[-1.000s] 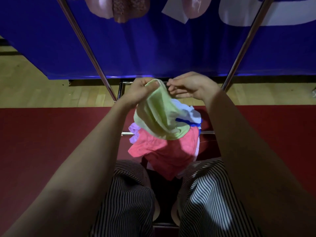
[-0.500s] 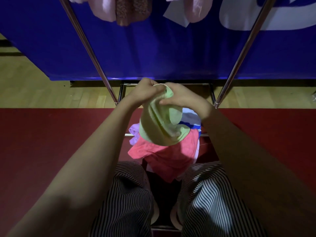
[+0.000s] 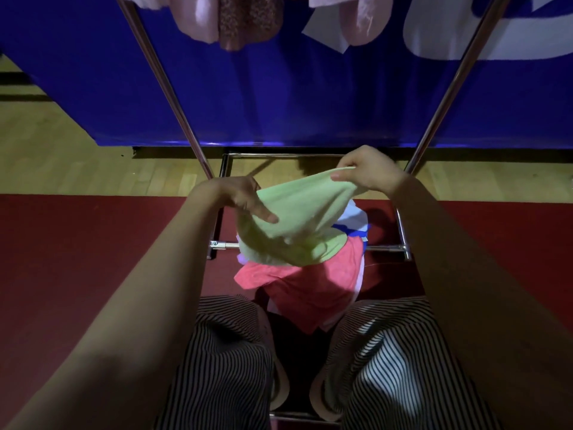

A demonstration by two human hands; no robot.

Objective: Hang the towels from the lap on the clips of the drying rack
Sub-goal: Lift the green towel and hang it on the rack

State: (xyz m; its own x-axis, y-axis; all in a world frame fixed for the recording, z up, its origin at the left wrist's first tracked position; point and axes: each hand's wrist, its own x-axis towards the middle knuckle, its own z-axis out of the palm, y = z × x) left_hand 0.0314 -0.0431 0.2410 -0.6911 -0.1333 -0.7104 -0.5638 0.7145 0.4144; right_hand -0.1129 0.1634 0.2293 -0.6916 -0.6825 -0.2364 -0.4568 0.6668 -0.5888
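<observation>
The light green towel (image 3: 297,221) is stretched between my two hands above my knees, its top edge pulled into a taut line that climbs toward the right, the rest sagging in a pouch below. My left hand (image 3: 245,201) grips the lower left end, fingers curled into the cloth with one finger lying along its face. My right hand (image 3: 369,173) pinches the upper right corner between thumb and fingers, held higher and farther out. Under the green towel a pink towel (image 3: 304,280) lies heaped on my lap, with a white and blue towel (image 3: 356,221) showing just beside it on the right. My striped trousers (image 3: 223,361) frame the heap. Two slanted metal poles (image 3: 164,88) of the drying rack rise in front of me, pale pink cloths (image 3: 201,20) hang at the top, and a blue banner (image 3: 279,88) stands behind, above wooden floor (image 3: 62,150) and red mat (image 3: 77,259).
</observation>
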